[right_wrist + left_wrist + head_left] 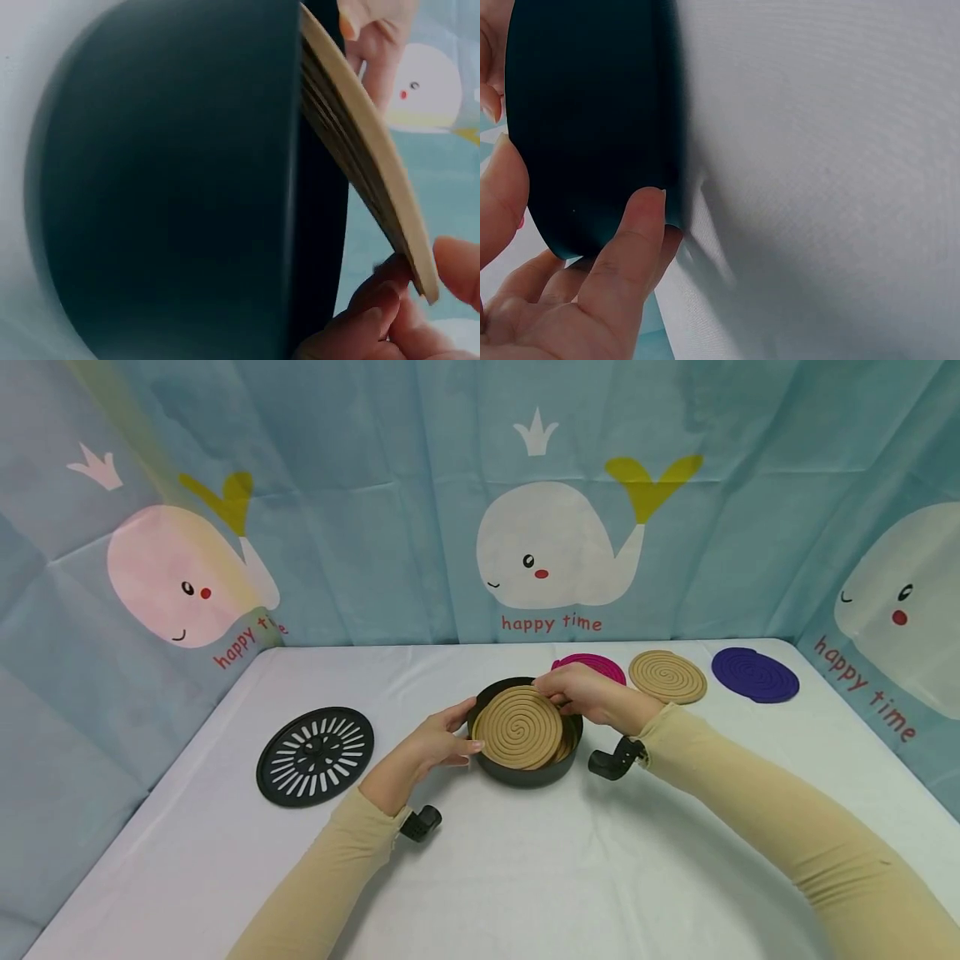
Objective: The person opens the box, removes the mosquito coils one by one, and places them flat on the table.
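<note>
A round dark mosquito coil tin [528,777] stands on the table with tan mosquito coils inside. My right hand [581,693] pinches the far right edge of a tan mosquito coil [517,727], thumb on one face and fingers on the other. That coil is tilted, its raised edge above the rim, as the right wrist view shows; other tan coils [567,743] lie below it. My left hand [438,739] holds the left side of the tin, with the thumb by the rim and the fingers [626,255] against the outer wall.
A black slotted lid [315,757] lies on the left of the white table [525,877]. Along the back right lie a pink coil [600,664], partly behind my right hand, a tan coil [667,677] and a purple coil [755,675]. A whale-print curtain [375,527] hangs behind.
</note>
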{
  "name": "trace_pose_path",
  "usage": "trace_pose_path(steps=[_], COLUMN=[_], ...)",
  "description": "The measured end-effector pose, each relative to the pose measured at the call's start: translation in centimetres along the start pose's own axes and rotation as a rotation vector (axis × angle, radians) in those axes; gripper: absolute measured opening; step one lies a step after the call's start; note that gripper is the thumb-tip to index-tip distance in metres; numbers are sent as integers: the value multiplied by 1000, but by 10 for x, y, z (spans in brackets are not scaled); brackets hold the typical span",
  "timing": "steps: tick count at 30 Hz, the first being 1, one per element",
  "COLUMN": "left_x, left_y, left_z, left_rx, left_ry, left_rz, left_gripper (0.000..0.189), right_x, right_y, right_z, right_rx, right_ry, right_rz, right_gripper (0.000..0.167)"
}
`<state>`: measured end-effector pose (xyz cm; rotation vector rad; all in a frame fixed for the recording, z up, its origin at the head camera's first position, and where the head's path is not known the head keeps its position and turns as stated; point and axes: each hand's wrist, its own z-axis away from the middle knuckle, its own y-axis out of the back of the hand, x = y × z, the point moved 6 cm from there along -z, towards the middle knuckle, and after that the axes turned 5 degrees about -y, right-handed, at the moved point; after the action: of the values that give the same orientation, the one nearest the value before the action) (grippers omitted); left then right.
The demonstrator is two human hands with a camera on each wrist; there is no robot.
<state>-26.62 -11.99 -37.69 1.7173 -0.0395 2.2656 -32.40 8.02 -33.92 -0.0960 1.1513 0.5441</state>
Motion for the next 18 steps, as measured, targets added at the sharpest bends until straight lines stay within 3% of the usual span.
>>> trace_pose_path(steps=[7,13,18], left_x=[1,0,0], left_y=[-1,-2,-2], left_z=[1,0,0], left_rx=[6,15,11], left_ry=[5,18,11], left_rz=[-14,-11,-7], left_gripper=[80,80,80], right_x=[6,12,13], right_y=[-14,-20,-12], right_z=[0,8,17], right_rx=[-65,-186,-231], right_ry=[22,33,71], right_rz=[32,-74,-142], right_gripper=[33,46,49])
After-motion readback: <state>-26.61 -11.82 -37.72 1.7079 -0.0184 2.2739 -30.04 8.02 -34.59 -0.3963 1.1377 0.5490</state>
